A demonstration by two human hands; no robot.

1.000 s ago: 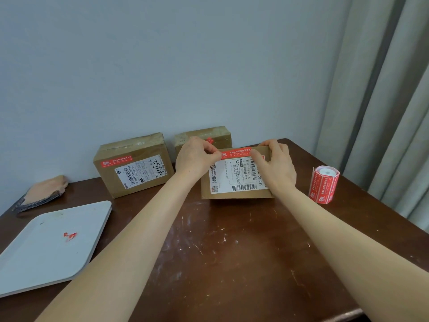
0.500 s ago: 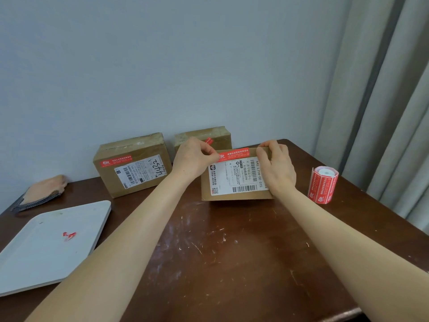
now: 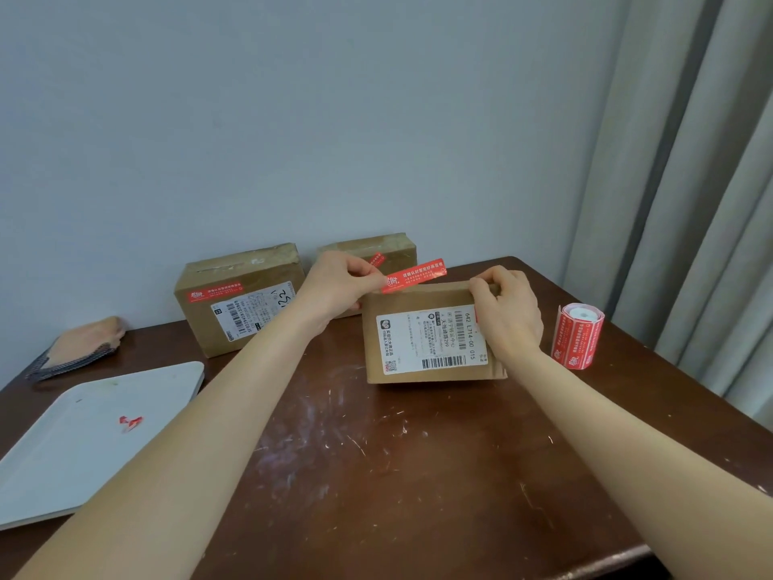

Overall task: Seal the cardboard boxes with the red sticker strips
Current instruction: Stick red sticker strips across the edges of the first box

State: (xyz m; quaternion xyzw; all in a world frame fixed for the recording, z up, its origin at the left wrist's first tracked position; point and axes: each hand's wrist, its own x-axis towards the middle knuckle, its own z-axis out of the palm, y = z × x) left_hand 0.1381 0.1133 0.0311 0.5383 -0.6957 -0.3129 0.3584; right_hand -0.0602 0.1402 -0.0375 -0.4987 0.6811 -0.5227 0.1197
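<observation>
Fingers, left: thumb and forefinger (image 3: 370, 270) of the left hand (image 3: 339, 286) pinch the left end of the red sticker strip (image 3: 418, 274).
Fingers, right: curled (image 3: 485, 286) over the top right corner of the front cardboard box (image 3: 418, 303); the right hand (image 3: 508, 316) grips the box and touches no strip.
Red sticker strip: in the air just above the box's top edge, tilted up toward the right, right end free; its white Chinese print is too small to read.
Front cardboard box: middle of the frame, standing on the dark brown surface (image 3: 376, 475). Its white shipping label (image 3: 418, 341) faces the camera and reads "642 L714-00 015", with barcodes and a QR code.
Left cardboard box (image 3: 200, 324): left of centre, with a red strip stuck above a white barcode label that carries a handwritten scrawl.
Back cardboard box (image 3: 397, 244): against the wall behind the left hand, a red strip partly showing on it.
Sticker roll (image 3: 579, 337): on end near the front box, to its right.
Tray (image 3: 62, 466): white, lower left, holding small red scraps (image 3: 131, 422).
Change: half a second ago the strip lay flat along the box's upper front with both hands on it. Now it is lifted off, and the right hand has shifted to the corner.
</observation>
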